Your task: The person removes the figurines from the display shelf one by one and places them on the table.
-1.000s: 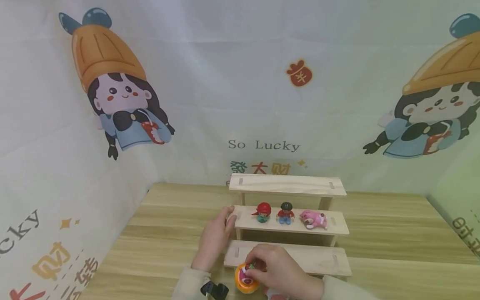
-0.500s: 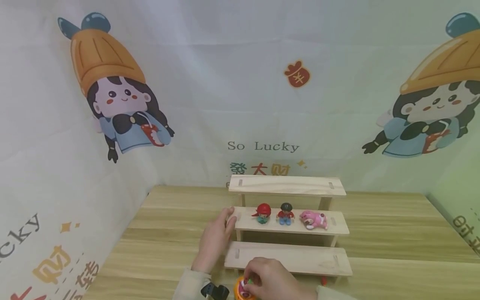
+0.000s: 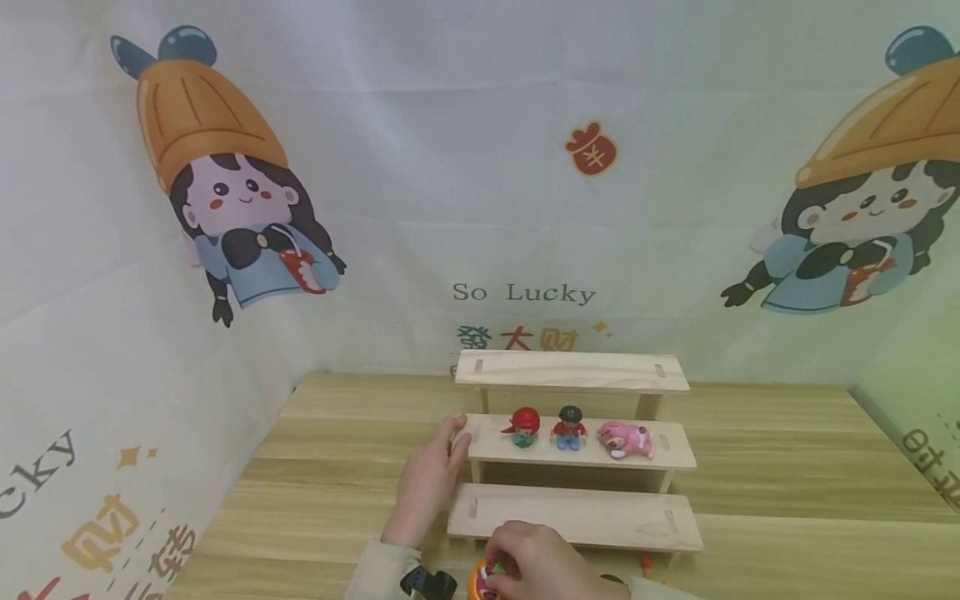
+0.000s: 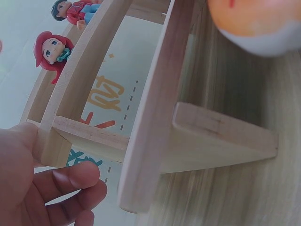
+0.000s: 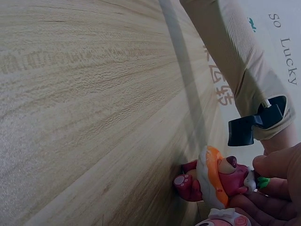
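Observation:
My right hand [image 3: 536,562] pinches a pink toy bear figurine [image 5: 235,176] by its upper part. The bear wears an orange and white swim ring [image 5: 211,176] and has its feet toward the tabletop. It sits just in front of the lowest tier of a wooden three-tier shelf [image 3: 573,512]. At the shelf's left side, my left hand [image 3: 427,479] holds the end of the middle tier between thumb and fingers. A red-haired figurine [image 3: 525,427], a dark-capped figurine [image 3: 570,428] and a pink bear lying down [image 3: 626,439] are lined up on that tier.
A pink figurine with a white bow [image 5: 225,219] shows at the bottom of the right wrist view, beside the held bear. A small red-orange piece [image 3: 647,562] lies by the lowest tier's right front. A printed cloth [image 3: 517,167] hangs behind the wood-grain table [image 3: 765,467].
My right hand has drawn the toy bear down and back toward me, away from the lowest tier's front edge. The left hand stays at the middle tier's end.

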Available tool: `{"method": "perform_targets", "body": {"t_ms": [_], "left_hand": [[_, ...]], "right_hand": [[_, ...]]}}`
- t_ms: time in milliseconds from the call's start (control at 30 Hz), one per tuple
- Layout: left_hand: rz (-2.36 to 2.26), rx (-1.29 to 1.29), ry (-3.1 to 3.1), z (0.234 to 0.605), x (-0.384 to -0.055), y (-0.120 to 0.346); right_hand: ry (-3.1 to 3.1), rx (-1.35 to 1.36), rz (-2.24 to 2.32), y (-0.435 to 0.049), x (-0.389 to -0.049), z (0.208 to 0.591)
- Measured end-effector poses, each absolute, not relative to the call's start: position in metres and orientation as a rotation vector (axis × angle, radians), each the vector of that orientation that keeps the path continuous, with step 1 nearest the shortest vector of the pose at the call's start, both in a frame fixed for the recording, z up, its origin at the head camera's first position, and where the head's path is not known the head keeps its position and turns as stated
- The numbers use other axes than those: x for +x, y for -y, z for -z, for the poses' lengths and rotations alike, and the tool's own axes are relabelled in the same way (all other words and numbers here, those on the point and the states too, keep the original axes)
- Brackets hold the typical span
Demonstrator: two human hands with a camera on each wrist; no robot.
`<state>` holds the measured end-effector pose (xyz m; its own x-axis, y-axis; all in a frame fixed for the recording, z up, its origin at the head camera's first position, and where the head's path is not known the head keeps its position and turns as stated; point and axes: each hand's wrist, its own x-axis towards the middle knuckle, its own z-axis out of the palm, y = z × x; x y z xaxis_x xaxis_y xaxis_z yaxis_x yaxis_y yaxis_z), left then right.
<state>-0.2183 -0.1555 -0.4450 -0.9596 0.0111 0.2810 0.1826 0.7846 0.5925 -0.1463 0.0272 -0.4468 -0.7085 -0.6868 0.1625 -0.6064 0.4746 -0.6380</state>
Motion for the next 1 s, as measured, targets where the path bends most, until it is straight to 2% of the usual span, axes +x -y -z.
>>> {"method": "perform_targets", "body": {"t_ms": [1000], "left_hand": [[0.937,-0.139,2.731,0.4446,-0.2195,0.1556]], "right_hand": [[-2.573,-1.145,1.078,-0.0271,-0.1481,0.4457]]}}
